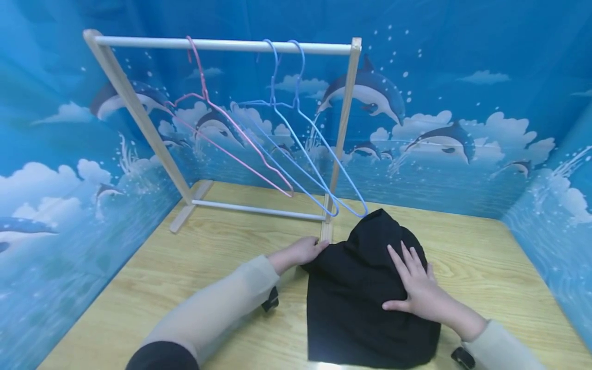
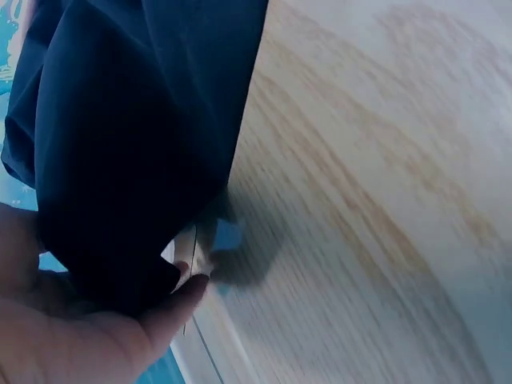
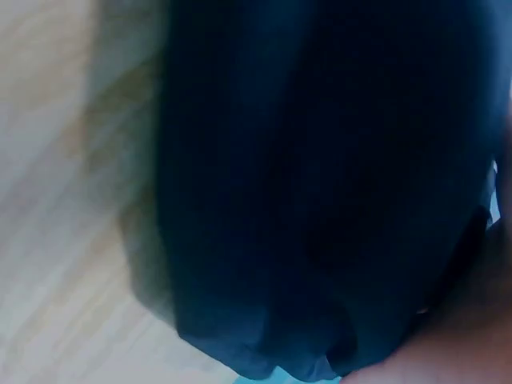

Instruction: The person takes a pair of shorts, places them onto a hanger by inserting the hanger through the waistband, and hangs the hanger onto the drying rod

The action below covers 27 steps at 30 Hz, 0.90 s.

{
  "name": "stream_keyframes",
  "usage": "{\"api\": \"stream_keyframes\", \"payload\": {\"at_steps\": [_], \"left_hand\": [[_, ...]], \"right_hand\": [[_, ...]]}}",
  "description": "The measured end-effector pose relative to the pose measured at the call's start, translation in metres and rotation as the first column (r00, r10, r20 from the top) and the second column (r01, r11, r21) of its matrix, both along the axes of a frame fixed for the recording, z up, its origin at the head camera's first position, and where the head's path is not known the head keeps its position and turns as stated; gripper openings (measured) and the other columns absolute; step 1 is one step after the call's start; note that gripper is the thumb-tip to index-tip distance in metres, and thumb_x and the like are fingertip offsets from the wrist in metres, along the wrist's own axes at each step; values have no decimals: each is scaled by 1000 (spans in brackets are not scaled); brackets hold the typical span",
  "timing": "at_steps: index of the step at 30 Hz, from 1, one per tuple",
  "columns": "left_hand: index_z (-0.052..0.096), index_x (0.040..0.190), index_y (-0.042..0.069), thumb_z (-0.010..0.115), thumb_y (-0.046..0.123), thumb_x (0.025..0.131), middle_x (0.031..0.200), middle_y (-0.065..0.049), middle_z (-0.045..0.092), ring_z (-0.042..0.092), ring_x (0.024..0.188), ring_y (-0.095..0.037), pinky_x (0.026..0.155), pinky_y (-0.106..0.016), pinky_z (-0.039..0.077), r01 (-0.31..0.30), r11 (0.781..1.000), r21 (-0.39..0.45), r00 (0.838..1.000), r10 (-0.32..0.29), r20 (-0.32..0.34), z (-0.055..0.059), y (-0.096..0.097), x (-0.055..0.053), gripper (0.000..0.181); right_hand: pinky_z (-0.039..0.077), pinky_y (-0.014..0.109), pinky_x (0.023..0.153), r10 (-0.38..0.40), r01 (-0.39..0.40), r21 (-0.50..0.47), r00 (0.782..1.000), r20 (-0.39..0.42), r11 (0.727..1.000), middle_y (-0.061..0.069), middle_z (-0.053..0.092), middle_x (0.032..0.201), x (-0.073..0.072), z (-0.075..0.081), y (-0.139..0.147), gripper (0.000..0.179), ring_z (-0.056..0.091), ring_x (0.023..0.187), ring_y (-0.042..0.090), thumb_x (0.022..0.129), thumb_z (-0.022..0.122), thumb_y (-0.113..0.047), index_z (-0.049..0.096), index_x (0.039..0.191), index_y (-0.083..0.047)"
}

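Blue backdrop [image 1: 462, 61] on three sides, printed dolphins [image 1: 444, 141], yellowish wood-grain tabletop [image 1: 485, 257]

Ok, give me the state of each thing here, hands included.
Black cloth: rumpled, bunched up at its far end
Left hand: holding the cloth's left edge
Right hand: fingers spread, resting on the cloth
Rack: standing upright
Pink hanger: on the rack, bare
Two blue hangers: on the rack, bare

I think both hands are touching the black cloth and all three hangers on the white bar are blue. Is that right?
Not quite, they aren't all blue. The head view shows one pink hanger and two blue hangers on the white bar. The rest is right: the left hand and the right hand both touch the black cloth.
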<state>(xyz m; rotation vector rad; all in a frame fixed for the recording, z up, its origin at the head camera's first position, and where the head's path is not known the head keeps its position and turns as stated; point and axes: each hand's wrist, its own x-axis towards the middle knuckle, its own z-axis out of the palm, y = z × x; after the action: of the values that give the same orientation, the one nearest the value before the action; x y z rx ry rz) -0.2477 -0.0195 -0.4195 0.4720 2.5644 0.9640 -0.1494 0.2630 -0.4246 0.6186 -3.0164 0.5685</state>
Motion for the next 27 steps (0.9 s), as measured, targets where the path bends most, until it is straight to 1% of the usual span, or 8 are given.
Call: {"api": "stream_keyframes", "payload": {"at_steps": [3, 7, 10, 13, 15, 19, 22, 27], "left_hand": [[64, 114, -4, 43, 32, 103, 116, -22, 66, 62, 108, -33, 93, -44, 50, -32, 999, -29, 999, 32, -21, 1, 1, 1, 43], [68, 110, -2, 49, 36, 100, 110, -18, 68, 64, 99, -28, 86, -39, 52, -60, 996, -61, 998, 60, -6, 2, 1, 1, 44], [70, 92, 0, 51, 41, 99, 91, -11, 68, 61, 81, -21, 73, -32, 51, -59, 994, -95, 998, 60, 10, 2, 2, 2, 45], [63, 77, 3, 54, 43, 97, 74, -6, 57, 52, 68, -17, 62, -29, 44, -43, 989, -143, 999, 46, 17, 2, 2, 3, 46], [61, 78, 2, 55, 44, 96, 75, -5, 56, 50, 67, -17, 63, -29, 44, -33, 984, -178, 999, 38, 22, 3, 3, 4, 46], [65, 92, -3, 55, 45, 96, 84, -9, 63, 54, 72, -17, 72, -32, 49, -25, 968, -251, 999, 29, 14, 5, 7, 6, 49], [65, 94, -3, 54, 47, 96, 85, -10, 64, 54, 72, -17, 75, -33, 50, -27, 956, -292, 999, 33, 18, 6, 9, 8, 52], [65, 96, -4, 56, 47, 95, 83, -10, 62, 53, 70, -17, 74, -32, 50, -19, 958, -285, 999, 30, 35, 2, 10, 8, 52]], "right_hand": [[11, 84, 94, 7, -7, 11, 1000, 0, 1000, 37, 13, 152, 1, -5, -2, 125, 11, 138, 59, 65, 84, -47, 3, 156, -20], [10, 85, 94, 12, -12, 17, 1000, 12, 1000, 39, 17, 150, 3, -11, -4, 124, 13, 138, 59, 65, 85, -45, 5, 156, -21], [10, 85, 93, 17, -18, 32, 1000, 24, 999, 37, 16, 151, 5, -14, -6, 123, 13, 138, 58, 65, 85, -46, 5, 156, -21], [12, 85, 94, 27, -29, 64, 999, 21, 998, 34, 15, 153, 6, -17, -7, 122, 15, 138, 57, 66, 84, -47, 6, 156, -20], [14, 85, 94, 31, -32, 84, 999, 9, 996, 32, 15, 154, 6, -19, -8, 121, 16, 138, 56, 66, 84, -48, 8, 155, -20], [16, 84, 94, 34, -33, 112, 999, -8, 993, 30, 16, 155, 7, -22, -9, 120, 17, 139, 55, 67, 83, -49, 9, 155, -18], [16, 84, 94, 36, -36, 118, 999, -6, 992, 30, 15, 155, 8, -23, -10, 119, 17, 139, 55, 67, 82, -49, 8, 155, -18], [16, 84, 94, 37, -38, 101, 999, 18, 994, 30, 14, 155, 9, -24, -10, 118, 17, 139, 56, 68, 82, -49, 9, 155, -18]]}}
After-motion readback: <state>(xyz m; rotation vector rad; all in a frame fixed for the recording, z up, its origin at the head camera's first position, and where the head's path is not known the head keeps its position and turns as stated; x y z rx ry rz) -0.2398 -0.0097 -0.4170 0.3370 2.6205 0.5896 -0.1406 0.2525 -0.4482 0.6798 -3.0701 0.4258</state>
